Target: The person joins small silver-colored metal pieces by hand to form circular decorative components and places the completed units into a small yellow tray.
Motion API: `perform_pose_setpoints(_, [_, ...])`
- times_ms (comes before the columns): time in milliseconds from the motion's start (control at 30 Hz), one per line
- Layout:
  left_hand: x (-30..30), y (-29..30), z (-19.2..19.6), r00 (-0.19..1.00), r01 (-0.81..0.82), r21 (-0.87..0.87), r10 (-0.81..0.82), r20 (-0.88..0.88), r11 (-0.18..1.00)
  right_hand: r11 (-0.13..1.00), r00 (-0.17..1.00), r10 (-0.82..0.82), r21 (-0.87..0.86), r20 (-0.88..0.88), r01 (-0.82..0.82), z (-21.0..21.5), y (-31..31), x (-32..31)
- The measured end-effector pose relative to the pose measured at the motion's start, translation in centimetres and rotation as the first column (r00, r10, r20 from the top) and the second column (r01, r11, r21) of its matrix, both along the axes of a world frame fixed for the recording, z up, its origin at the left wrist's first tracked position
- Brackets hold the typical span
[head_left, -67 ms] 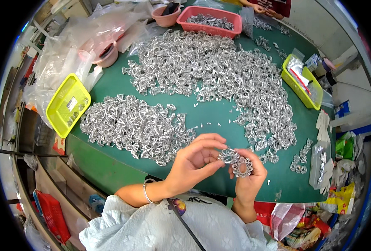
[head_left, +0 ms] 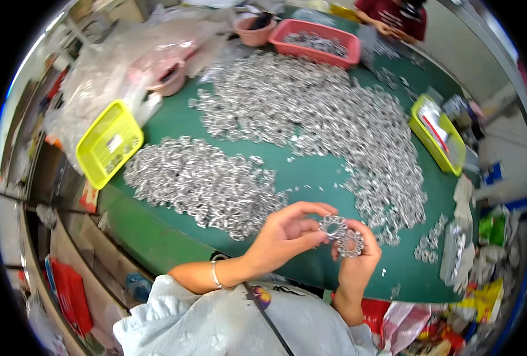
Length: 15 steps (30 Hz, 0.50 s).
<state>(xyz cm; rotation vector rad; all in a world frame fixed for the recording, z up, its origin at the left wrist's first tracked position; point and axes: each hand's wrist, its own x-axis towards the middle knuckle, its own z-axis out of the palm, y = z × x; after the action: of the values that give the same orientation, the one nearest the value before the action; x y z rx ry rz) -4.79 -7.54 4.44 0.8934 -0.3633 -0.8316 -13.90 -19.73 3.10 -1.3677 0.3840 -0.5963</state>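
Over the front of the green table my left hand (head_left: 284, 236) pinches a silver, flower-shaped metal ring (head_left: 324, 227) between thumb and fingers. A second silver ring (head_left: 351, 254) with a scalloped edge is gripped by my right hand (head_left: 360, 264), just below and to the right of the first. The two rings touch or overlap; which one I cannot tell. Both show their open centres. Left of my hands lies a heap of similar silver pieces (head_left: 198, 187), and a larger heap (head_left: 311, 107) spreads beyond them and down the right side.
Yellow-green trays stand at the left (head_left: 134, 142) and right (head_left: 432, 139). A pink basin (head_left: 317, 54) holds more pieces at the back, near a co-worker's hands (head_left: 388, 29). A clear box (head_left: 451, 252) and white gloves (head_left: 462, 199) lie at the right edge. Plastic bags (head_left: 103, 71) crowd the back left.
The ring in my left hand has turned to show more of its face. The whole view has shifted slightly, with some blur. Both hands keep their hold.
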Motion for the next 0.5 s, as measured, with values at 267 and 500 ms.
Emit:
perform_pose_setpoints(267, [11.2, 7.6, -2.1, 0.769, -0.610, -0.116, 0.550, -0.325, 0.784, 0.969, 0.897, 0.239, 0.026, -0.373, -0.247, -5.2, -2.3, -0.7])
perform_pose_setpoints(500, [22.4, 22.3, -5.2, 0.383, -0.922, -0.175, 0.883, -0.271, 0.346, 0.923, 0.819, 0.371, 0.076, -0.438, -0.378, -4.3, -0.4, -0.1])
